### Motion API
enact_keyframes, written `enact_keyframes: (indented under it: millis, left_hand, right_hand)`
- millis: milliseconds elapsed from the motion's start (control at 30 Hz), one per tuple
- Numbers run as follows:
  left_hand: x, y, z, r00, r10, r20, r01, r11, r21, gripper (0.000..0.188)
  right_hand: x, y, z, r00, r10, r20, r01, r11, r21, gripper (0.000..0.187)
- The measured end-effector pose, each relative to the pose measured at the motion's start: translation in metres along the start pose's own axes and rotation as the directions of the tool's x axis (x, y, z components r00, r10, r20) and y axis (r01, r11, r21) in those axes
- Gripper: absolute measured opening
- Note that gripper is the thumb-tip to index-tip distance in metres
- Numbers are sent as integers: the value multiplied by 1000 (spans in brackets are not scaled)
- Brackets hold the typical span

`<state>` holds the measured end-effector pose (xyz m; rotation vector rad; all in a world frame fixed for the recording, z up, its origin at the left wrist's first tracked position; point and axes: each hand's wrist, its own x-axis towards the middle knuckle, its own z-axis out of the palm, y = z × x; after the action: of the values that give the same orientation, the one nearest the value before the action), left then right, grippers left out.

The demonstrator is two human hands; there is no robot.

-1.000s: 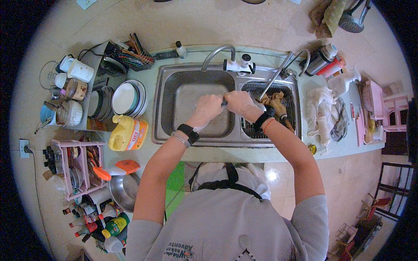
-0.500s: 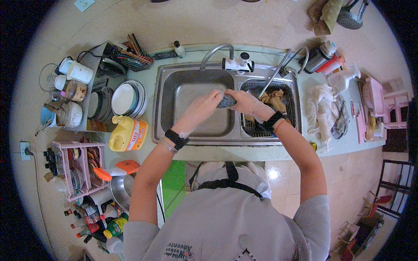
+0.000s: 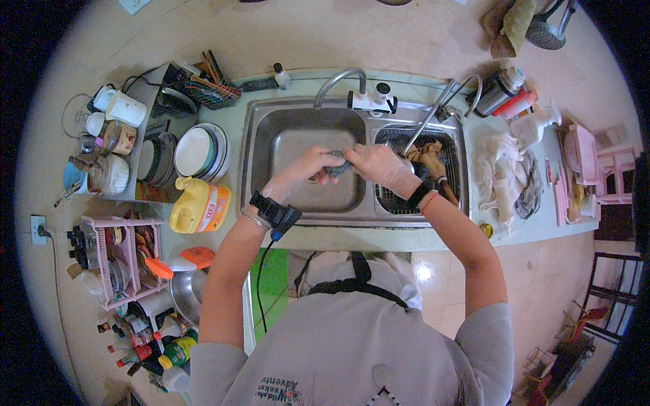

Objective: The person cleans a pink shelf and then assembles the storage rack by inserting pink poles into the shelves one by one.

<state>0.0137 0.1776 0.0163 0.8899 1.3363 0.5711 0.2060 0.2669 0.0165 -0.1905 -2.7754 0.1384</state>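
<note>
Over the left basin of the steel sink (image 3: 291, 215), I hold a small dark grey scouring pad (image 3: 336, 162) that looks like steel wool. My left hand (image 3: 306, 168) is closed around it from the left, with fingers curled beneath. My right hand (image 3: 384, 166) pinches its right side with the fingertips. Thin clear gloves seem to cover both hands. A curved faucet (image 3: 342, 76) arches over the basin, and a white fitting (image 3: 372, 101) stands beside it. In the right basin, a black wire rack (image 3: 393, 196) holds brownish utensils (image 3: 431, 162), partly hidden by my right arm.
Left of the sink stand stacked plates (image 3: 193, 151) and a yellow detergent jug (image 3: 196, 205). Crumpled white cloths (image 3: 497, 172), a pump bottle (image 3: 535, 127) and a thermos (image 3: 500, 91) are on the right. A pink shelf (image 3: 125, 260) with an orange-handled item (image 3: 183, 262) is lower left.
Both hands have moved slightly lower. My left hand has turned and wrapped its fingers around the scouring pad, which looked stretched between both hands before. A cable now shows at my left wrist.
</note>
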Motion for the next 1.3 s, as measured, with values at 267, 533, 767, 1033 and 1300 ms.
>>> enact_keyframes:
  millis: [267,533,767,1033,1300]
  left_hand:
    - [-20,-4,24,626,697,-350,-241,600,763,46]
    - [-15,-4,25,290,929,229,6,-241,970,59]
    - [-24,19,24,135,956,260,4,-262,965,45]
    - [-20,33,28,154,943,296,32,-304,952,11]
    - [4,-1,34,515,827,225,33,-282,959,9]
  right_hand:
    - [-4,2,-14,866,419,274,-500,706,502,28]
    - [8,-9,-41,789,49,613,-550,-391,738,35]
    - [16,-24,-54,731,-204,651,-596,-655,464,37]
    - [7,-22,-42,752,-190,631,-607,-573,550,20]
    - [12,-9,-12,690,247,681,-713,397,578,27]
